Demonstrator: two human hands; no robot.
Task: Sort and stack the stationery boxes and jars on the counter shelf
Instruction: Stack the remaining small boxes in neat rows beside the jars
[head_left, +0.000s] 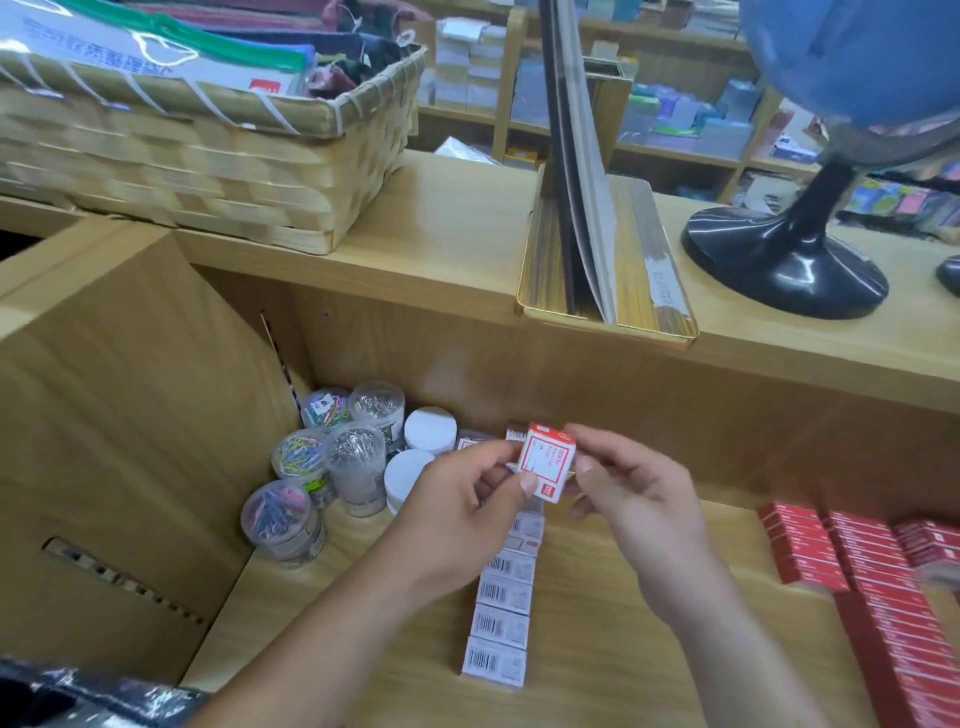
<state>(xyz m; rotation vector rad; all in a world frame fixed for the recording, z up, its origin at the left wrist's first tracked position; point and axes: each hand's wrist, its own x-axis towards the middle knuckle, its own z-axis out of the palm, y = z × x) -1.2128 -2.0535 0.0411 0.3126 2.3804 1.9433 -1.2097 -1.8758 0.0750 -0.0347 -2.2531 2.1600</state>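
Jars first, at my far left: the clear plastic jars of coloured and steel paper clips (304, 460) stand upright in the back left corner of the pale wooden counter shelf (582, 649), packed touching one another, with two white-lidded jars (430, 430) just beside them. I judge they are grouped there so like sits with like and the rest of the shelf floor is free for boxes. Next comes my left hand (457, 509), its thumb and fingertips pinching the left edge of the small white box with a red-bordered label (546, 462). That box is in the air, above the far end of the row of white barcoded boxes (501, 597) and not touching it. I hold it from both sides, I think, to read the label and turn it before setting it down. Its labelled face looks up at me; its long axis stands near upright in my view, a little tilted, whereas the row below runs front to back with barcodes upward. My right hand (634, 499) pinches the box's right edge between thumb and forefinger, the other fingers loosely curled. Well apart at far right lie the stacked red boxes (857, 571), long sides across the shelf, kept as their own group
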